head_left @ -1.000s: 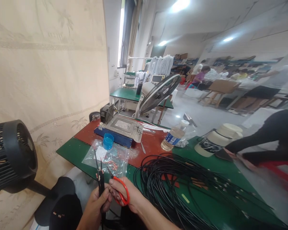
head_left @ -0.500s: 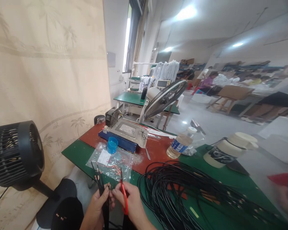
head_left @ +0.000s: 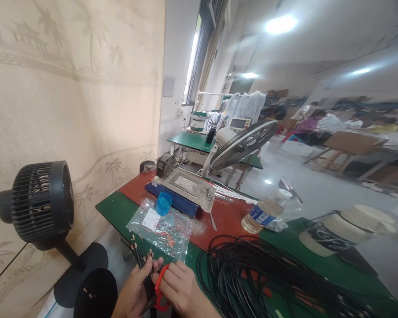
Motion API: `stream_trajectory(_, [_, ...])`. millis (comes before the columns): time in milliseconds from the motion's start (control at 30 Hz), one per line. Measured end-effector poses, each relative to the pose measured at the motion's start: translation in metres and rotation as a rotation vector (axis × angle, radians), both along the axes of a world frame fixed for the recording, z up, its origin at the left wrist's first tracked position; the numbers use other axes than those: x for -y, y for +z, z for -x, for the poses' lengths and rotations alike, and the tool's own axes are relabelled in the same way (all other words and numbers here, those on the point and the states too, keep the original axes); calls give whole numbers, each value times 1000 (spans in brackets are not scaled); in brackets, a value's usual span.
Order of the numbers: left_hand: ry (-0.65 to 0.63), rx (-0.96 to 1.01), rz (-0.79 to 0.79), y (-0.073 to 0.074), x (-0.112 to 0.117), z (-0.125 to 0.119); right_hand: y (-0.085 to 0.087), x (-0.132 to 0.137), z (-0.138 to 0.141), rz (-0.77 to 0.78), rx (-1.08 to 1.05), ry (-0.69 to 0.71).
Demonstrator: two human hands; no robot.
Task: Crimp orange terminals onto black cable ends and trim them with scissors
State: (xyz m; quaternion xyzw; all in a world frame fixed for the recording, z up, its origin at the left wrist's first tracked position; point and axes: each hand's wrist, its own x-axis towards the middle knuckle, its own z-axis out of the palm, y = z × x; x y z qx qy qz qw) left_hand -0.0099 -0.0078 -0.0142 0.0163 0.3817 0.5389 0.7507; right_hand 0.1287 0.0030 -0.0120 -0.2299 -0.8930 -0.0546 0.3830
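My left hand (head_left: 132, 289) is closed around a bundle of black cables (head_left: 138, 254); their stripped, coppery ends fan out above the fingers. Close beside it, my right hand (head_left: 182, 287) grips red-handled scissors (head_left: 159, 289), whose blades point down and are partly hidden by the hands. The fingertips of both hands nearly meet at one cable. Just beyond them lies a clear plastic bag (head_left: 137, 225) with small orange-red pieces and a white label. On its far edge stands a blue cup (head_left: 163, 203).
A large coil of black cable (head_left: 232, 269) covers the green table to the right. Behind are a blue-sided metal device (head_left: 172, 197), a bottle of pale liquid (head_left: 262, 214) and a cream jug (head_left: 338, 234). A black fan (head_left: 43, 203) stands at left.
The scissors have turned from blades up to blades down in my right hand. The cable ends have spread apart a little. The whole view has shifted, with the scene sliding right.
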Motion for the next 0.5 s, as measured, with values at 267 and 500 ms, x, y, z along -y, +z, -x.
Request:
stream_trajectory(267, [-118, -297, -304, 16, 3, -1, 20, -11, 14, 1563, -964, 24])
stream_trajectory(500, [-193, -348, -407, 12, 6, -3, 19, -13, 21, 1734, -1027, 135])
